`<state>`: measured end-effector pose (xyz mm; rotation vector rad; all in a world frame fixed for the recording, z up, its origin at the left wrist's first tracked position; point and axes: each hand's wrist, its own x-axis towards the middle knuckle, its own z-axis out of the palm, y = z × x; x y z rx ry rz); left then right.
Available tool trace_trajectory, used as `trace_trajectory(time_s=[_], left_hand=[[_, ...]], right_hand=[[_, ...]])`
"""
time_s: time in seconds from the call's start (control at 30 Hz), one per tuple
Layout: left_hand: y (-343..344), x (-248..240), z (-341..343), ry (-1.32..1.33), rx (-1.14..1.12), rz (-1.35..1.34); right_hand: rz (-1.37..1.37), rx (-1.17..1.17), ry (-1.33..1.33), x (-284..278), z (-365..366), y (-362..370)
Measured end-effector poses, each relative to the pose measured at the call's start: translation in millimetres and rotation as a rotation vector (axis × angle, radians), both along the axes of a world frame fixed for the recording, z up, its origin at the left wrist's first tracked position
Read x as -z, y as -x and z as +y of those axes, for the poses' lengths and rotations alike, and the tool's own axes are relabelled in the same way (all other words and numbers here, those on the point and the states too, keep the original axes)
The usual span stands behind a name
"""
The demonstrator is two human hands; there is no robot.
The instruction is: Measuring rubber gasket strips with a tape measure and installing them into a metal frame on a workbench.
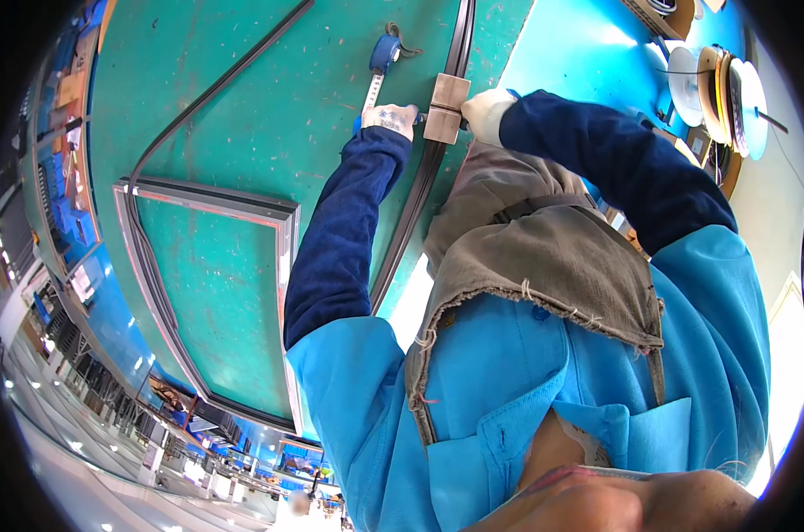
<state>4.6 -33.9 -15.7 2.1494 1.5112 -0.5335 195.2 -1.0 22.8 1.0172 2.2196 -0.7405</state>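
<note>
Between my left fingers (405,114) and my right fingers (476,110), the grey blocks (451,90) could slip along the dark strips (460,44) if pushed unevenly; I cannot tell whether either pinches.

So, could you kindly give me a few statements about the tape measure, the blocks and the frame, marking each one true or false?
1. The tape measure has a red case. False: its case is blue.
2. Its blade is partly out, running toward the left hand. True.
3. The right hand is bare. False: it wears a white glove.
4. The brown blocks lie between the two hands. True.
5. The frame is right of both hands. False: it is to their left.
</note>
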Motion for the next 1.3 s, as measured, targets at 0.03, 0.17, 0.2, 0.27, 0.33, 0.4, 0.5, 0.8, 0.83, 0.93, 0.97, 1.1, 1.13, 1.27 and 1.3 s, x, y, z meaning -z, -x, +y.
trace_trajectory(time_s=[0.03,0.17,0.2,0.27,0.33,0.4,0.5,0.8,0.83,0.93,0.97,1.1,1.13,1.27,1.3], left_hand=[[-3.0,-1.9,1.7,-0.018,-0.009,0.012],[-22.5,-29.8,22.3,0.023,0.077,0.102],[-24.1,-29.4,24.7,0.068,0.159,0.165],[-12.3,-18.2,16.3,0.067,0.139,0.158],[-0.6,-11.7,7.1,0.052,0.099,0.046],[-2.1,-11.1,7.4,0.045,0.034,0.040],[-14.2,-16.5,17.4,0.123,0.169,0.170],[1.9,-0.4,5.2,0.034,0.104,0.009],[2.6,0.1,3.2,0.013,0.101,0.026],[5.1,-9.8,4.6,-0.067,0.072,-0.007],[5.6,-14.4,6.2,-0.128,0.049,-0.059],[6.1,-20.4,10.7,-0.215,0.040,-0.056],[5.6,-25.0,13.2,-0.255,-0.015,-0.104],[8.7,-18.1,2.1,-0.345,-0.131,-0.240],[11.6,-14.5,-4.0,-0.288,-0.123,-0.190]], right_hand=[[0.028,0.031,-0.018,6.2,-5.5,-6.7],[0.097,0.183,-0.088,30.4,-29.9,-17.2],[0.100,0.182,-0.075,32.7,-32.1,-17.3],[0.025,0.123,0.026,1.7,-16.3,-3.8],[-0.035,0.092,0.070,-3.8,-0.8,1.0],[0.058,0.149,0.041,2.9,-14.4,-6.1],[0.058,0.185,-0.002,21.8,-25.4,-10.7],[0.130,0.242,0.062,34.1,-37.1,-12.8],[0.129,0.236,0.067,33.6,-37.1,-13.8],[0.210,0.229,0.034,25.5,-34.9,-16.8],[0.206,0.278,0.013,19.7,-32.1,-17.5],[0.209,0.322,-0.043,16.3,-28.4,-23.3],[0.186,0.338,-0.046,13.3,-27.6,-24.7],[0.225,0.367,-0.094,18.6,-30.2,-27.2],[0.230,0.373,-0.100,23.2,-32.1,-27.8]])
